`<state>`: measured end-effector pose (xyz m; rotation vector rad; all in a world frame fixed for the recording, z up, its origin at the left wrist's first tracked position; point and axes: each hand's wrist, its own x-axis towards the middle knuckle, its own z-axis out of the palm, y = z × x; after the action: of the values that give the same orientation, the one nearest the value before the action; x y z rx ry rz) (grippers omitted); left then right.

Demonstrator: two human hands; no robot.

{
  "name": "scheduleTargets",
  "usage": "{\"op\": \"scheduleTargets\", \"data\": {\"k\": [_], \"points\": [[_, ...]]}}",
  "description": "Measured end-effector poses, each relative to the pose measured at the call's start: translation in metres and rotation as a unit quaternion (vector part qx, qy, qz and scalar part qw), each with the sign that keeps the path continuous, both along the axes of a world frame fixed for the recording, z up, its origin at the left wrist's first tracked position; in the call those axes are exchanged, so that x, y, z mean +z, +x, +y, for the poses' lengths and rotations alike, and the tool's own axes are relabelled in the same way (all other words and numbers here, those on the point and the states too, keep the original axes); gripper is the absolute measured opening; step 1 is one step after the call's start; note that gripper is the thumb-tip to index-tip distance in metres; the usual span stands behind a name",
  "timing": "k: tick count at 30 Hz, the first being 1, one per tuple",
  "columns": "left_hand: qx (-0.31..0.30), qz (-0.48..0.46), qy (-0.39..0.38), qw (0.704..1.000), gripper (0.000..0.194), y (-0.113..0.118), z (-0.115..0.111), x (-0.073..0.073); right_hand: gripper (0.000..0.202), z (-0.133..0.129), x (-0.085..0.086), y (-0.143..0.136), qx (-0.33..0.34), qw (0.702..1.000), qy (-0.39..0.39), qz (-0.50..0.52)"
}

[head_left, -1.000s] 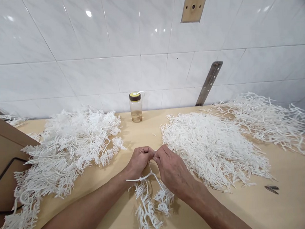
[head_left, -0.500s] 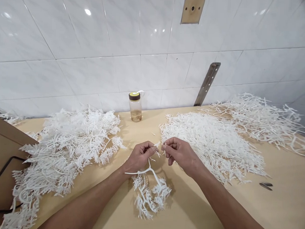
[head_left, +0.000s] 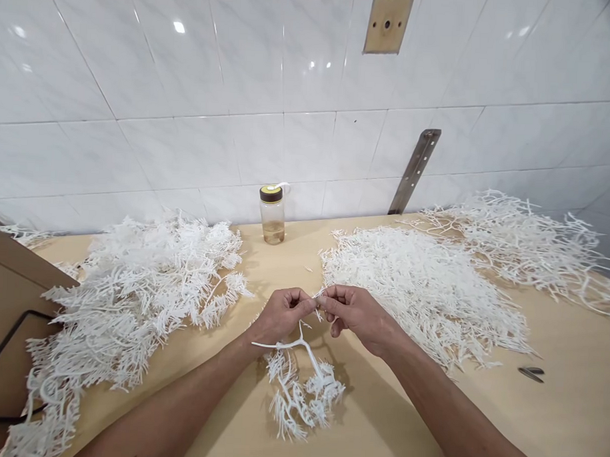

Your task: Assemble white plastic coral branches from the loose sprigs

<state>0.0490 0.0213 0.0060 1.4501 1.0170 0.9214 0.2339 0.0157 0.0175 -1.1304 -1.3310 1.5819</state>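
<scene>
My left hand (head_left: 280, 314) is closed in a pinch on white plastic foliage between thumb and forefinger. My right hand (head_left: 352, 315) meets it fingertip to fingertip, pinching a small white plastic sprig (head_left: 318, 315) that is mostly covered by the fingers. Just under both hands, a white artificial branch (head_left: 305, 352) spreads over the table, with feathery tufts on its lower ends. One twig of it rises toward the fingers; whether it joins the held part is hidden. Right of my right hand lies a heap of loose white sprigs (head_left: 408, 279).
A big pile of tufted white branches (head_left: 153, 283) covers the left side, beside a brown box (head_left: 17, 298). Bare white stems (head_left: 529, 243) lie at the back right. A water bottle (head_left: 272, 215) stands near the tiled wall. Two small dark slivers (head_left: 531, 374) rest at right.
My right hand has moved slightly left and down, closing the small gap to my left hand. Their fingertips now meet at the small sprig. The view has shifted slightly.
</scene>
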Motion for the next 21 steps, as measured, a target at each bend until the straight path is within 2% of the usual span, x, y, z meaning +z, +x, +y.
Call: {"op": "scheduleTargets", "data": {"k": [6,12,21], "points": [[0.000,-0.048,-0.007,0.999,0.041,0.002,0.000,0.003,0.037,0.000,-0.002,0.001,0.023,0.998,-0.033,0.038],[-0.007,-0.083,-0.061,0.995,0.038,0.001,-0.006,0.011,0.039,-0.003,0.003,-0.002,0.003,0.998,-0.038,0.049],[0.001,-0.085,-0.088,0.992,0.037,0.000,-0.004,0.006,0.028,-0.004,0.002,-0.006,-0.027,0.999,-0.022,0.019]]}}
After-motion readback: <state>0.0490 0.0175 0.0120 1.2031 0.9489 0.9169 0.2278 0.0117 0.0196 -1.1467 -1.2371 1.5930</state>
